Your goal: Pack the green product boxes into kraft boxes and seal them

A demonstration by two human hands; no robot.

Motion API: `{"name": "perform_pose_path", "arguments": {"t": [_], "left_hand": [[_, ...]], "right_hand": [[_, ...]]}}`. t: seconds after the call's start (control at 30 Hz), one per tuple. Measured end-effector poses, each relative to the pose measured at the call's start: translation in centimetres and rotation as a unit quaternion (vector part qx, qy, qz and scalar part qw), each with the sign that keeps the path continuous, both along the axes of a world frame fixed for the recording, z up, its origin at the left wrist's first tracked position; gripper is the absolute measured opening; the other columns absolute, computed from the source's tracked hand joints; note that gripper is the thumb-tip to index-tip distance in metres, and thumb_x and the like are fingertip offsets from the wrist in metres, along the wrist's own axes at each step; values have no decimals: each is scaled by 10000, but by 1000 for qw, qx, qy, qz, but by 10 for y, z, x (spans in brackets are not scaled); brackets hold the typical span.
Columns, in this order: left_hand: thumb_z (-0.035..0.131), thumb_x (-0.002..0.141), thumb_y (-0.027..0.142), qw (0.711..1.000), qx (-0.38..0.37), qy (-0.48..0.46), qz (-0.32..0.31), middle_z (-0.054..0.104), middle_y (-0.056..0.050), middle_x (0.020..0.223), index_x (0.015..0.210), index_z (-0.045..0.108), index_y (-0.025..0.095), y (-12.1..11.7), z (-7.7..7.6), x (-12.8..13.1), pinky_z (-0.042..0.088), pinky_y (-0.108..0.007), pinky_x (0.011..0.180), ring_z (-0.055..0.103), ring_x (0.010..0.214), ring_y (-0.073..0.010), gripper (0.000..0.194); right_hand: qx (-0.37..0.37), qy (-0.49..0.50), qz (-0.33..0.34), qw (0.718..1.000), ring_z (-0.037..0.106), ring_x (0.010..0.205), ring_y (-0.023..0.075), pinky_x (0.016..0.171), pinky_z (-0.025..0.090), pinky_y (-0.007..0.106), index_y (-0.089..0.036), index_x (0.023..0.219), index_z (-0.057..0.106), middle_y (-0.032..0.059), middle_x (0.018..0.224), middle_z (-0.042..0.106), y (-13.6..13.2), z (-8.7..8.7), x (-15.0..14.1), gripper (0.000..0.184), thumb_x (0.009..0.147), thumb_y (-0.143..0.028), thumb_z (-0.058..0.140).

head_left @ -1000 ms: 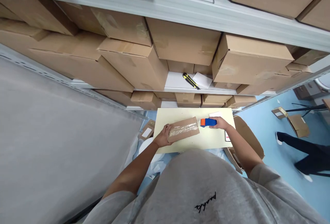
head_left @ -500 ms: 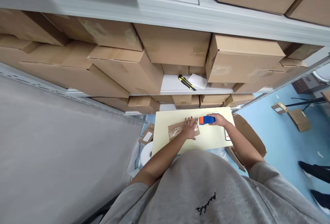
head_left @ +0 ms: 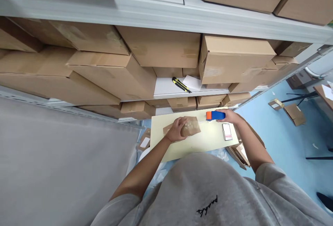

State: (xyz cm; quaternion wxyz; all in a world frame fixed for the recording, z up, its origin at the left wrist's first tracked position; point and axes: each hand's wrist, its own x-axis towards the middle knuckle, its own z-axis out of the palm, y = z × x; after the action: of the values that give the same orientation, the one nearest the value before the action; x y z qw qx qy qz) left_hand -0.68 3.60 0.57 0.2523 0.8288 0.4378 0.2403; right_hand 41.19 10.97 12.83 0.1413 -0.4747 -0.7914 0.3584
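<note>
Where the right hand (head_left: 229, 116) reaches, a smartphone (head_left: 227, 131)

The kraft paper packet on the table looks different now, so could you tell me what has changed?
The left hand has closed on the kraft paper packet, now folded or bunched; the right hand has carried the blue tape dispenser toward the far edge of the table. The utility knife stayed on its shelf.
</note>
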Motion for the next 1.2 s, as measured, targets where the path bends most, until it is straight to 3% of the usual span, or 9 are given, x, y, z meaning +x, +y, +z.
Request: {"name": "perform_pose_path", "arguments": {"t": [0.17,0.33,0.47,0.63,0.77,0.87,1.0,1.1,1.2], "left_hand": [[917,712,453,999,15,-24,42,372,-190,1651,1591,522,230,-17,-18,-31,424,-657,1272,358,1566,-469,990],[961,649,505,991,47,-106,73,340,-214,1619,1598,394,242,-6,-21,-19,460,-666,1243,396,1567,-465,1136],[945,668,516,993,13,-108,53,356,-220,1605,1597,359,229,-7,-37,-14,447,-658,1260,391,1575,-464,1135],[932,656,479,993,-71,-61,69,389,-170,1632,1610,380,280,-36,-65,-46,476,-661,1232,420,1538,-496,1120],[930,666,437,992,-82,-41,81,407,-183,1619,1629,367,288,-49,-76,-75,507,-647,1207,473,1516,-459,1124],[898,716,480,996,-68,-22,52,390,-209,1647,1646,358,235,-47,-68,-83,489,-639,1226,476,1529,-446,1103],[900,712,584,997,-7,60,55,277,-242,1777,1648,394,217,-42,-35,-77,206,-756,1337,211,1676,-522,1126],[908,676,654,991,1,131,34,130,-241,1850,1711,326,216,-34,-7,-50,42,-778,1337,68,1704,-547,1265],[920,612,678,981,-28,191,-32,101,-231,1864,1793,145,219,-18,9,0,-8,-748,1329,26,1703,-558,1485]], "right_hand": [[-10,1,1,1000,802,1159,338,1051,640,439,-277,1384,781,65,1304,827,-7,-5,-8,660,763,-381,981],[-11,41,-10,999,760,1264,345,1139,588,456,-260,1427,756,83,1390,790,-1,8,-15,704,786,-465,962],[-34,26,2,999,760,1250,365,1106,603,445,-257,1420,772,90,1384,791,8,14,-21,734,751,-469,990],[-88,18,47,995,783,1174,343,1038,623,410,-277,1408,775,51,1291,824,9,-5,-41,714,753,-470,985],[-76,1,31,997,785,1165,343,1047,618,427,-262,1382,784,62,1289,824,11,-23,-32,689,749,-447,982],[-69,-21,24,997,785,1177,353,1058,617,450,-270,1371,794,66,1309,821,12,-31,-19,686,727,-396,992],[-50,-37,42,997,781,1205,347,1080,604,444,-313,1396,784,58,1368,805,4,-40,-11,701,728,-366,990],[-48,-41,31,997,790,1180,346,1062,609,433,-305,1391,786,62,1336,818,-8,-49,-9,697,726,-364,987],[-58,-41,20,997,796,1160,347,1048,611,434,-299,1368,796,60,1304,830,-20,-60,-7,684,713,-362,984]]}}
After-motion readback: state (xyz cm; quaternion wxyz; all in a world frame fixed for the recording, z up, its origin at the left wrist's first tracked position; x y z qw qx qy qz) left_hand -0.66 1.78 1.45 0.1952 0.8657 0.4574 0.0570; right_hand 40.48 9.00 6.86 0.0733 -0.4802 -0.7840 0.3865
